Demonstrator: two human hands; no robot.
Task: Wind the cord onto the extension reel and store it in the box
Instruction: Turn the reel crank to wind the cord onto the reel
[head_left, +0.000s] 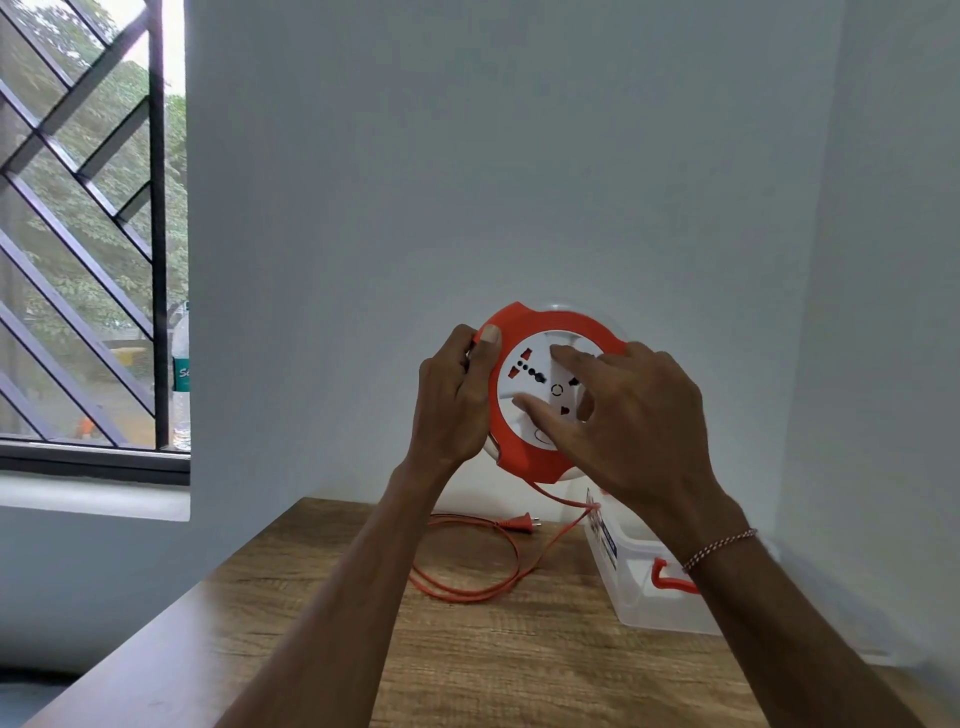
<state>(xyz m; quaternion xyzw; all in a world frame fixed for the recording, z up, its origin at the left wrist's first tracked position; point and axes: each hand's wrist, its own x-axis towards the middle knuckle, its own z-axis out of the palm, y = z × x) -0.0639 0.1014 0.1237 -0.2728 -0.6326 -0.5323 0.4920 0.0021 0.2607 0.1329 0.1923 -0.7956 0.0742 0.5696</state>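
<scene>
From the head camera I see the extension reel (545, 389) held up in the air above the far end of the tabletop (363, 649), its white socket face turned toward me inside an orange ring. My left hand (457, 400) grips the reel's left rim, fingers curled behind it and the thumb laid flat on the orange edge. My right hand (623, 426) is spread over the white face with the fingers fairly straight; fingertips press on the face near the sockets, and the thumb lies along its lower part. A thin bracelet (719, 548) sits on the right wrist. The orange cord (519, 561) leaves the bottom of the reel, hangs down to the tabletop and lies there in a loose loop, mostly unwound. Its plug (519, 522) rests on the wood near the back edge, prongs pointing right. The clear plastic box (639, 597) stands on the tabletop at right, beneath my right forearm, with an orange handle (670, 577) on its near side; I cannot tell what is inside. A barred window (88, 234) is at left, with a bottle (181, 384) on its sill.
</scene>
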